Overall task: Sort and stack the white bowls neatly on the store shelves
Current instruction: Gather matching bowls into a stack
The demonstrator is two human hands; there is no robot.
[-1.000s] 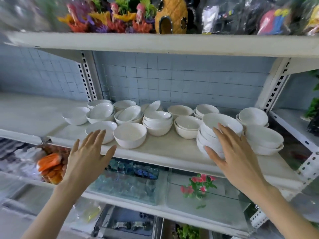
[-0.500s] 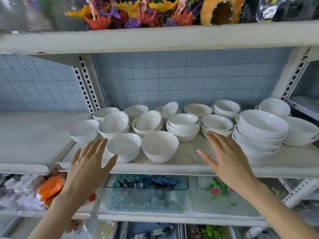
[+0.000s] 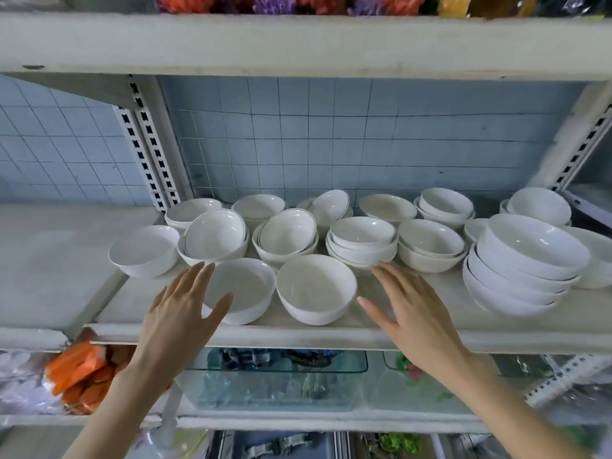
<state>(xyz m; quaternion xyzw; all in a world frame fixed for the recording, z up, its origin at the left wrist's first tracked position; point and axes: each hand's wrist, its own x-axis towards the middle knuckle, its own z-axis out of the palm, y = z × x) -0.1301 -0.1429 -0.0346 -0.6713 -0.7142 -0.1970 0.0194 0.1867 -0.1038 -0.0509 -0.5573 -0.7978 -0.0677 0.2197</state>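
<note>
Many white bowls fill the white shelf (image 3: 414,337) in loose, uneven stacks. Two single bowls stand at the front: one (image 3: 246,289) partly behind my left hand, one (image 3: 316,289) between my hands. A tall stack of wide bowls (image 3: 526,263) stands at the right. A lone bowl (image 3: 144,250) sits at the left end. My left hand (image 3: 180,318) hovers with fingers spread in front of the left front bowl. My right hand (image 3: 412,313) is spread over the shelf just right of the middle front bowl. Neither hand holds anything.
A blue tiled wall (image 3: 331,137) backs the shelf. The upper shelf (image 3: 298,44) hangs low above with colourful items on it. A lower neighbouring shelf (image 3: 49,260) lies at the left. Below are glass tanks (image 3: 275,379) and orange packets (image 3: 79,369).
The view has come closer and shifted left along the shelf. Both hands have moved up and forward toward the two front bowls; my right hand left the tall stack at the right.
</note>
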